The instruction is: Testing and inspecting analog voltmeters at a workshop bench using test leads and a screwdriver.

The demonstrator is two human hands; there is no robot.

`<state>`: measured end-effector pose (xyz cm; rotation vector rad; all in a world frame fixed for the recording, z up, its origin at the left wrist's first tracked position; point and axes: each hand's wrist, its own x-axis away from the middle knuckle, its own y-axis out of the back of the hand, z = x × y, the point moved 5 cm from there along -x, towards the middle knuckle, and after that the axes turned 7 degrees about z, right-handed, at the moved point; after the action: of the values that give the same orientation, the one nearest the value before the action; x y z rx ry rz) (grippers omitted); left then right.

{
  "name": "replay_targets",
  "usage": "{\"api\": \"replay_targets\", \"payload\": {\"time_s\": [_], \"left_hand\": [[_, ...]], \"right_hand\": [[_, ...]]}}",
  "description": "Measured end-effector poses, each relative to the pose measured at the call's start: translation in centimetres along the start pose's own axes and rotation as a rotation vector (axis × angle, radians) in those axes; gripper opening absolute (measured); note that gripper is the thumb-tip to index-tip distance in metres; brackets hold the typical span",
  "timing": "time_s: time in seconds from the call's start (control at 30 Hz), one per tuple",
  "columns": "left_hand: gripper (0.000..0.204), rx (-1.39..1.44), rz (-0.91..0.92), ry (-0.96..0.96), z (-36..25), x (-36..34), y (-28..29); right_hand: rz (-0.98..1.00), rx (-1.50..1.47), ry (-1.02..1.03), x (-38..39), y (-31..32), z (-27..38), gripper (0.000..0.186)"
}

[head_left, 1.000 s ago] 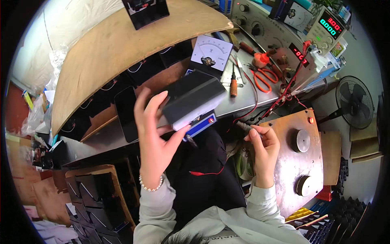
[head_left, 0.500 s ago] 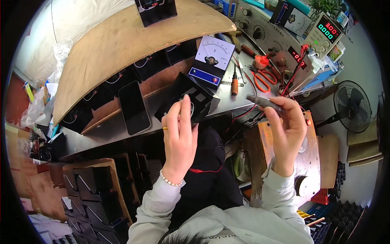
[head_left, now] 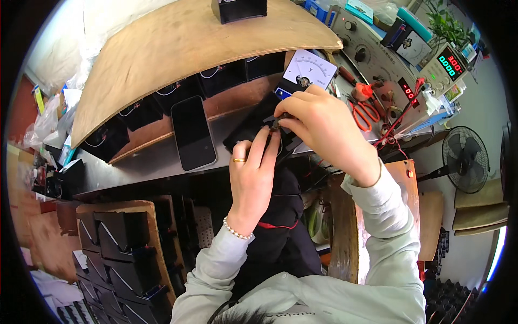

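My left hand (head_left: 251, 178) presses its fingers onto the black case (head_left: 245, 123), which lies tilted at the bench edge, and holds it. My right hand (head_left: 324, 121) pinches a small dark piece (head_left: 275, 125) against that case, beside my left fingertips; its shape is mostly hidden. Just behind the case stands a white-faced analogue meter (head_left: 312, 65) with a blue terminal strip. A black phone (head_left: 192, 132) lies left of my hands on the metal bench (head_left: 154, 175). Orange-handled scissors (head_left: 360, 116) are to the right of my right hand.
A curved board (head_left: 162, 43) covers a row of black cases (head_left: 221, 81). Test instruments (head_left: 442, 70) stand back right, with red leads. A scuffed wooden-sided box (head_left: 345, 232) is below right, beside a fan (head_left: 464, 159). Stacked black cases (head_left: 121, 237) sit lower left.
The black case was raised and is now down at the bench edge. My right hand moved up and left onto it with the dark piece; my left hand shifted right onto its surface.
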<state>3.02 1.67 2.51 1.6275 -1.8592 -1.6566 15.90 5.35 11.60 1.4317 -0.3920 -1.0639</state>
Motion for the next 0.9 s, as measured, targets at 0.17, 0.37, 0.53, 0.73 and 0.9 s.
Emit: {"api": "replay_targets", "payload": {"time_s": [0.17, 0.37, 0.53, 0.73, 0.9], "left_hand": [[0.068, -0.009, -0.023, 0.011, 0.1, 0.0, 0.0], [0.045, -0.113, -0.057, -0.022, 0.2, -0.2, -0.1], [0.043, -0.073, -0.051, -0.016, 0.1, -0.5, -0.1], [0.064, 0.053, -0.016, -0.016, 0.0, -0.7, 0.2], [0.048, 0.284, -0.124, 0.108, 0.0, 0.2, 3.6]], "right_hand": [[0.140, -0.017, 0.037, -1.1, 0.3, -0.2, 0.010], [0.170, -0.053, 0.050, -1.6, 0.1, -0.7, 0.013], [0.215, 0.181, -0.054, -1.9, -0.2, -0.3, 0.018], [0.090, 0.210, -0.052, -0.4, -0.2, -0.4, 0.015], [-0.709, -0.583, -0.609, 8.4, 1.9, -6.3, 0.013]]}}
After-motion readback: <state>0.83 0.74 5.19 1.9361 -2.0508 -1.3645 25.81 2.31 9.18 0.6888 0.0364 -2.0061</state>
